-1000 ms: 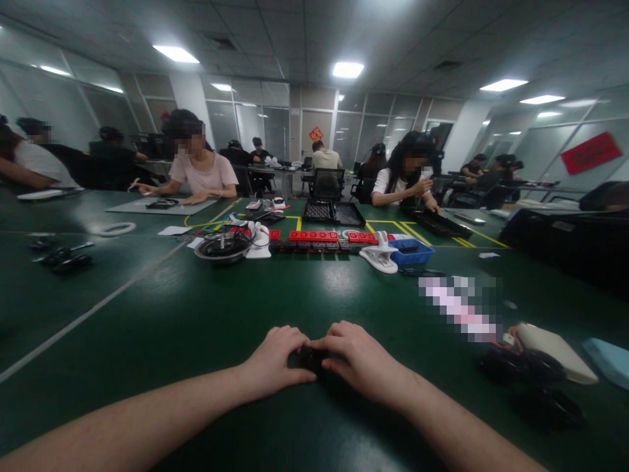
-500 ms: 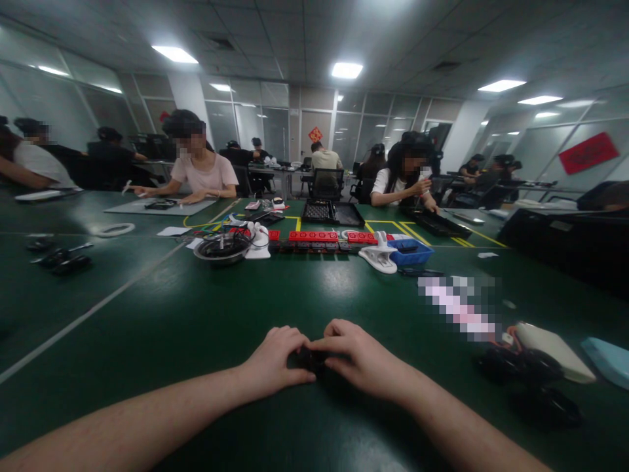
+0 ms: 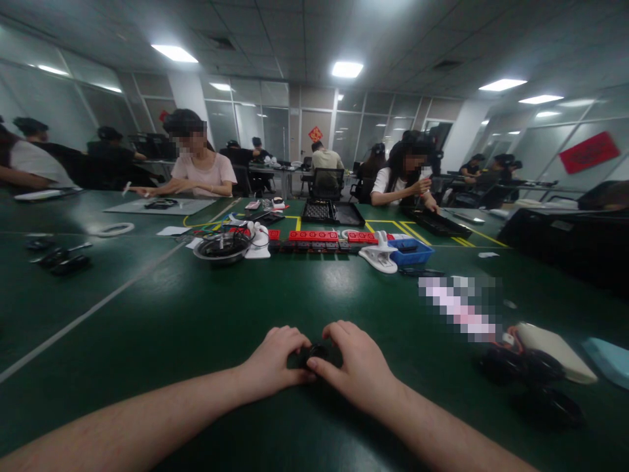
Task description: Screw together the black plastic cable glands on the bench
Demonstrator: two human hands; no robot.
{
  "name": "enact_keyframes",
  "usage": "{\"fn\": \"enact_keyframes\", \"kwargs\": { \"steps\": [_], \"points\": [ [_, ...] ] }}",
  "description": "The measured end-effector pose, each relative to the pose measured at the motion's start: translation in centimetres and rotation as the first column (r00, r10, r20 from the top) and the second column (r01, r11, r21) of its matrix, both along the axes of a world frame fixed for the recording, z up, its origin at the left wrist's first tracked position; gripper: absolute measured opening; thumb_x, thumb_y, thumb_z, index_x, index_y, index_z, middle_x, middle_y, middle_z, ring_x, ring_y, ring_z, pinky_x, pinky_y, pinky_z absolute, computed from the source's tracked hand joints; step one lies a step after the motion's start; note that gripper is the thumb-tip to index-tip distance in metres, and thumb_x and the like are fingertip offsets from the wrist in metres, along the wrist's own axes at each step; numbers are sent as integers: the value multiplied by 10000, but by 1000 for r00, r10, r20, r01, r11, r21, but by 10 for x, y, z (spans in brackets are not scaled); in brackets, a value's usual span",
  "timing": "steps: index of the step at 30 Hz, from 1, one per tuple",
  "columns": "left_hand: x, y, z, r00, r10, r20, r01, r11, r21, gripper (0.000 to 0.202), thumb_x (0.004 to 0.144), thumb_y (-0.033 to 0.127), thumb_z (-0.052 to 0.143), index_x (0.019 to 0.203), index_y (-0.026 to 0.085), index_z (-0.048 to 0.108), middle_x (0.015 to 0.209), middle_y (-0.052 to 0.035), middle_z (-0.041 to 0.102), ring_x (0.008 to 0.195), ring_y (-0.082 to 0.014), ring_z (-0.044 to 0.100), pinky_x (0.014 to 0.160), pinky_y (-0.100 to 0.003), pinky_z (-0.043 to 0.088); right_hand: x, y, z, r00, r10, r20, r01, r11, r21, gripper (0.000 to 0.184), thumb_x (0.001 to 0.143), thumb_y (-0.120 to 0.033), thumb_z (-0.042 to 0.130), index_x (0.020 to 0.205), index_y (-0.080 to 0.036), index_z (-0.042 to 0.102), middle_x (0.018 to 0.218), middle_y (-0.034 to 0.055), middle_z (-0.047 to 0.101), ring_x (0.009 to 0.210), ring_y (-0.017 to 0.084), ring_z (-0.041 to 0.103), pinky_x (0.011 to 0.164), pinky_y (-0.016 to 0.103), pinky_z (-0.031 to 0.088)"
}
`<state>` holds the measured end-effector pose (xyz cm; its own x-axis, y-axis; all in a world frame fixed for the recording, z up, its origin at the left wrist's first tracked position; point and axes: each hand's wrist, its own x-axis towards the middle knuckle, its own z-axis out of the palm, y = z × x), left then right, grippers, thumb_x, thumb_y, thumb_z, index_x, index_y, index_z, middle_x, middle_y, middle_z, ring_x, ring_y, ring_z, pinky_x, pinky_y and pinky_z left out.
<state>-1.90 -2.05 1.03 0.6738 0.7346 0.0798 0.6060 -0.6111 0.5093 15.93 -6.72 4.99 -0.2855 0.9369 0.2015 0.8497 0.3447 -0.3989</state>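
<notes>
On the green bench [image 3: 196, 308], a small black part [image 3: 317, 354] is pinched between left hand [image 3: 275, 362] and right hand [image 3: 362, 368] fingers [image 3: 340, 332], seemingly mid-fitting; steady pressure is called for.

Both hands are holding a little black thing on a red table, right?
Not quite: the table is dark green, not red. The head view shows the left hand and right hand holding the little black thing on it.

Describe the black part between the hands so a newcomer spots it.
Look at the green table, nearest the camera. Between the left hand and right hand sits a black part, the only one touched; other black pieces lie apart at right.
</notes>
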Motion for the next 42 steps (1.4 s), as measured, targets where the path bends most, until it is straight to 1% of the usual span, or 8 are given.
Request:
{"fn": "enact_keyframes", "kwargs": {
  "steps": [6, 13, 20, 26, 31, 35, 39, 42],
  "points": [
    [0, 0, 0, 1000, -8, 7, 8, 1000, 2, 276, 705, 431, 618, 831, 193, 559, 806, 10, 535, 763, -169, 474, 672, -278, 330, -5, -1, -4, 996, -34, 88, 28, 997, 68, 293, 678, -438, 630, 770, -184, 518, 764, 18, 534, 737, 172, 484, 611, 275, 355],
    [-1, 1, -1, 1000, -12, 8, 12, 1000, 12, 273, 706, 431, 618, 821, 191, 556, 795, 9, 532, 758, -170, 472, 674, -278, 335, -6, -3, -5, 993, -30, 118, 22, 997, 70, 341, 662, -485, 634, 759, -179, 518, 766, 22, 542, 727, 180, 485, 598, 284, 357],
    [0, 0, 0, 1000, -1, 7, 1, 1000, 20, 269, 706, 426, 619, 824, 192, 561, 794, 8, 537, 756, -170, 474, 673, -279, 334, -5, 0, -8, 991, -29, 134, 18, 996, 83, 254, 684, -389, 644, 751, -179, 518, 782, 25, 547, 743, 181, 487, 610, 284, 368],
    [-1, 1, -3, 1000, -8, 14, 8, 1000, 16, 271, 708, 438, 616, 825, 199, 564, 796, 11, 536, 751, -167, 473, 671, -276, 333, -2, 0, -3, 987, 73, 144, -84, 994, 71, 194, 714, -325, 630, 767, -170, 525, 803, 28, 545, 751, 164, 478, 655, 285, 377],
    [0, 1, -5, 1000, 3, 5, -3, 999, 38, 281, 686, 432, 641, 819, 198, 559, 790, 16, 537, 763, -169, 473, 675, -272, 327, 3, 2, 5, 969, 189, 161, -195, 981, 23, 166, 751, -285, 601, 872, -177, 567, 845, 32, 544, 798, 161, 477, 705, 289, 375],
    [0, 1, -3, 1000, 2, -18, -2, 1000, 27, 290, 680, 426, 652, 832, 199, 556, 808, 17, 540, 779, -169, 478, 689, -277, 328, 7, 3, 12, 955, 252, 153, -253, 967, -16, 219, 759, -252, 600, 972, -206, 582, 885, 32, 548, 832, 165, 481, 717, 292, 376],
    [-1, 0, -1, 1000, -14, -13, 14, 1000, 13, 310, 688, 435, 651, 876, 207, 557, 840, 13, 548, 804, -177, 479, 704, -288, 329, 13, 5, 17, 941, 319, 118, -314, 948, -55, 357, 769, -189, 581, 1114, -274, 540, 905, 26, 542, 838, 161, 488, 729, 290, 386],
    [-2, 0, 0, 1000, -14, -15, 14, 1000, 3, 300, 696, 442, 643, 862, 206, 560, 840, 14, 547, 803, -176, 477, 703, -287, 326, 16, 6, 17, 925, 365, 104, -359, 931, -65, 401, 780, -143, 552, 1150, -294, 522, 915, 27, 535, 838, 154, 489, 742, 290, 390]
  ]
}}
